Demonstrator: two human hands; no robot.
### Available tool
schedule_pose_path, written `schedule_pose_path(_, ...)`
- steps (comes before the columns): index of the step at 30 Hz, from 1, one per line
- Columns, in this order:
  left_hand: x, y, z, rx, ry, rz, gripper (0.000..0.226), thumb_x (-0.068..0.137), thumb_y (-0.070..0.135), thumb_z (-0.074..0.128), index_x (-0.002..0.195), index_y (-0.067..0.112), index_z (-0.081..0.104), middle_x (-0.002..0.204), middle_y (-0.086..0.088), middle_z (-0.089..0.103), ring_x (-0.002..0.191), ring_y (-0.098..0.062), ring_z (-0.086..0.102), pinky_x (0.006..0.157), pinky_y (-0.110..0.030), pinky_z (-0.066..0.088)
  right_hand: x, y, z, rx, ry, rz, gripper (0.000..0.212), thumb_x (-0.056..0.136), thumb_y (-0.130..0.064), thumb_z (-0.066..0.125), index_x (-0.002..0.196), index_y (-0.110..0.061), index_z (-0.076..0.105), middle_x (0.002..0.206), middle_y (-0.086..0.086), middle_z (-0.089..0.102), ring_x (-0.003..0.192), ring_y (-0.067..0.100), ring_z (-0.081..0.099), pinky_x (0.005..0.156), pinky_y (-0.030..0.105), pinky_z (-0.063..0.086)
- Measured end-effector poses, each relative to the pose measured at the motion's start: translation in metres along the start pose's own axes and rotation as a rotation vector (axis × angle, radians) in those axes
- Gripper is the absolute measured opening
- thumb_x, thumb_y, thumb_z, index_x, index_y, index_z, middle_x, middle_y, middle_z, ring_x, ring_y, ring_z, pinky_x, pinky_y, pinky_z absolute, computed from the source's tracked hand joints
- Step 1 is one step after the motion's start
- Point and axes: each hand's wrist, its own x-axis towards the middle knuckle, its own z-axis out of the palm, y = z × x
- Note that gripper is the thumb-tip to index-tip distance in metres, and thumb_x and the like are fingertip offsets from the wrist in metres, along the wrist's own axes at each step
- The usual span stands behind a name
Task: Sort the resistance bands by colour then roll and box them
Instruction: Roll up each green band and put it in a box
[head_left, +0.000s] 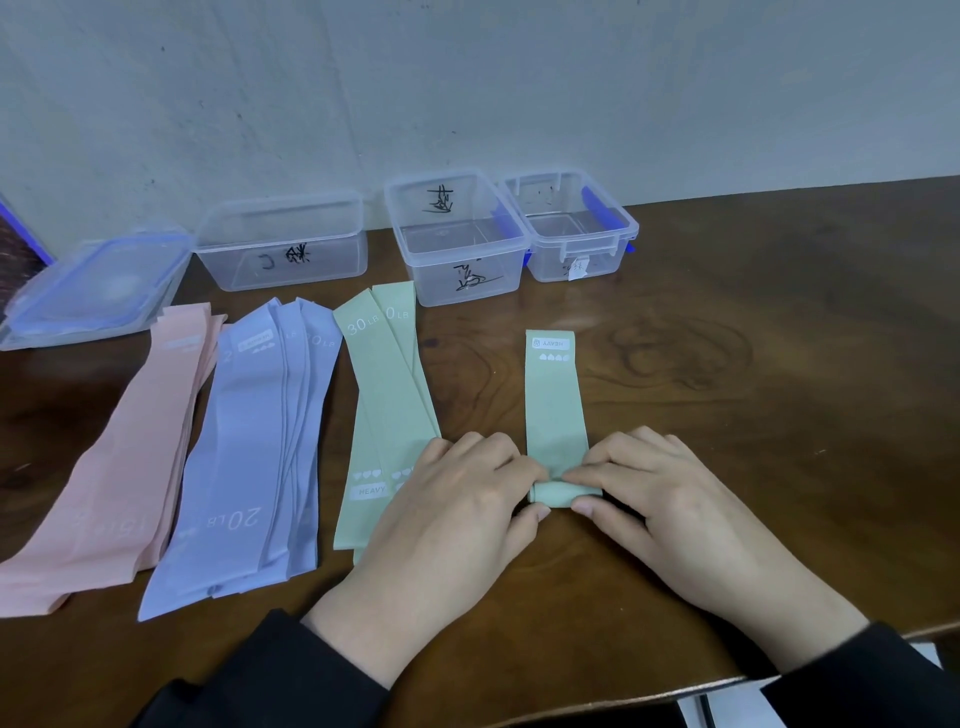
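Dark wood table (727, 364), glossy and grainy, against a pale wall. Left hand (457, 509) and right hand (670, 499) both pinch the rolled near end of 1 flat green band (553, 395), its long axis running away toward 3 clear plastic boxes (457, 244). Left of it lie green (384, 395), lilac (260, 441) and pink stacks (130, 457).

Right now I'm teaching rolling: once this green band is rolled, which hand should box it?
Probably the right hand: it pinches the green band, and the open boxes sit ahead on its side.
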Motion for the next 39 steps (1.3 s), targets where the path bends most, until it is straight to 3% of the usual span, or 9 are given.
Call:
schedule_pose_path(3,-0.0007,0.0000,0.0005,0.007,0.001,-0.003,0.033,0.099,0.045,0.042,0.112,0.030,0.067,0.099,0.015,0.057,0.090,-0.007,0.049,0.083,-0.032,0.047,-0.0008,0.0012,0.0000,0.015,0.003,0.018,0.039,0.099,-0.055,0.051,0.125,-0.032,0.069,0.112,-0.023,0.057,0.102,0.002,0.051,0.086,0.029,0.047)
schedule_pose_path(8,-0.0004,0.0001,0.0003,-0.021,0.001,-0.013,0.032,0.097,0.047,0.048,0.116,0.030,0.067,0.101,0.016,0.058,0.091,-0.006,0.050,0.083,-0.031,0.048,-0.0005,0.0019,-0.0005,0.044,0.028,0.013,0.030,0.095,-0.049,0.059,0.114,-0.031,0.072,0.109,-0.023,0.060,0.101,0.003,0.054,0.084,0.034,0.050)
schedule_pose_path(17,-0.0001,0.0008,-0.0008,-0.025,0.010,-0.022,0.026,0.098,0.043,0.047,0.111,0.029,0.065,0.101,0.016,0.057,0.091,-0.006,0.050,0.083,-0.031,0.048,-0.0006,0.0016,-0.0004,0.031,0.005,0.020,0.038,0.096,-0.055,0.054,0.123,-0.031,0.068,0.110,-0.023,0.058,0.100,0.001,0.052,0.084,0.031,0.048)
schedule_pose_path(21,-0.0004,0.0001,-0.0007,-0.036,-0.001,-0.026,0.033,0.100,0.046,0.040,0.114,0.031,0.065,0.102,0.016,0.056,0.092,-0.006,0.048,0.084,-0.031,0.046,0.0000,0.0009,-0.0018,0.046,0.005,0.026,0.026,0.096,-0.052,0.056,0.114,-0.036,0.066,0.108,-0.025,0.058,0.100,0.002,0.052,0.083,0.031,0.047)
schedule_pose_path(26,0.0000,-0.0019,0.0007,-0.027,-0.004,-0.021,0.028,0.095,0.049,0.050,0.114,0.033,0.063,0.104,0.017,0.057,0.093,-0.006,0.049,0.085,-0.030,0.047,0.0003,0.0009,-0.0005,0.021,0.003,0.013,0.036,0.101,-0.055,0.048,0.120,-0.034,0.070,0.110,-0.025,0.054,0.100,0.001,0.050,0.083,0.029,0.046)
schedule_pose_path(29,-0.0005,-0.0019,0.0012,-0.009,-0.010,-0.024,0.034,0.097,0.049,0.042,0.115,0.031,0.065,0.103,0.016,0.056,0.093,-0.007,0.049,0.085,-0.031,0.047,0.0007,0.0014,-0.0008,0.036,0.004,0.017,0.041,0.097,-0.059,0.050,0.124,-0.034,0.066,0.114,-0.025,0.056,0.102,0.001,0.050,0.086,0.030,0.046)
schedule_pose_path(32,-0.0006,-0.0014,0.0010,-0.019,-0.009,-0.024,0.037,0.097,0.050,0.041,0.117,0.032,0.065,0.103,0.017,0.056,0.093,-0.007,0.049,0.084,-0.030,0.047,0.0003,0.0018,-0.0011,0.049,-0.006,0.015,0.031,0.097,-0.056,0.054,0.118,-0.036,0.066,0.112,-0.026,0.056,0.102,0.001,0.051,0.086,0.031,0.046)
schedule_pose_path(35,-0.0006,-0.0008,0.0009,-0.030,0.004,-0.031,0.032,0.093,0.050,0.051,0.117,0.033,0.062,0.104,0.018,0.057,0.093,-0.005,0.049,0.085,-0.029,0.047,0.0002,0.0013,-0.0004,0.024,0.004,0.020,0.034,0.099,-0.055,0.048,0.119,-0.036,0.068,0.111,-0.026,0.054,0.101,0.003,0.051,0.084,0.030,0.045)
schedule_pose_path(39,-0.0005,-0.0011,-0.0001,-0.032,0.008,-0.029,0.026,0.097,0.044,0.047,0.114,0.032,0.063,0.103,0.017,0.056,0.092,-0.006,0.049,0.084,-0.031,0.047,0.0003,0.0011,0.0007,0.022,0.000,0.031,0.039,0.099,-0.054,0.048,0.126,-0.033,0.067,0.111,-0.024,0.056,0.100,0.005,0.052,0.085,0.029,0.045)
